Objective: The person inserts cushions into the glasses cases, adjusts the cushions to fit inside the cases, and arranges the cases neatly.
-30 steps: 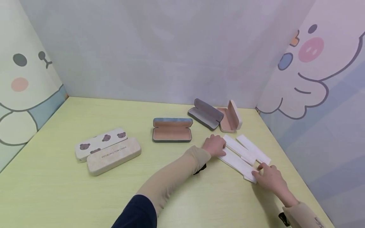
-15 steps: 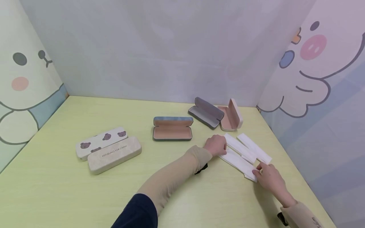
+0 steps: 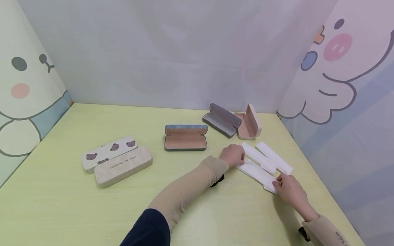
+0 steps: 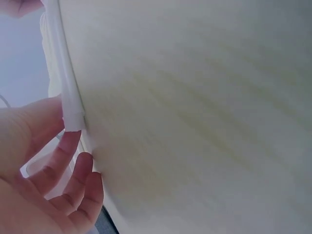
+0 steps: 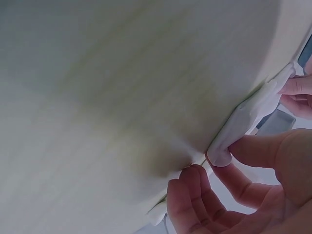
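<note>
One table (image 3: 61, 205), pale yellow-green, before me. One plain grey backdrop (image 3: 160, 58) behind it, with cartoon-printed panels (image 3: 373, 136) at the sides. Two beige sleeves (image 3: 181, 186), mine, the left one navy at the upper arm.

Two closed cases at left, set side by side: a cream case (image 3: 123, 167) lettered "REFUELING FOR CHINA" and, just behind it, a white case (image 3: 104, 155) with bear heads. Three cases with lids raised: a blue-lidded case (image 3: 186, 141), tan-lined, at centre; a grey case (image 3: 221, 121) farther back, set aslant; a white case (image 3: 246, 127), pink-lined, beside the grey one.

Three folded white strips at right, in front of the last two cases: a near strip (image 3: 258, 176), a middle strip (image 3: 258, 158) and a far strip (image 3: 274, 158), all on a slant.

My left hand (image 3: 233, 155) pinches one end of the near strip, thumb against fingers; my right hand (image 3: 290, 189) pinches its opposite end. Smallest item: a black fitting (image 3: 217, 181) under my left cuff.
</note>
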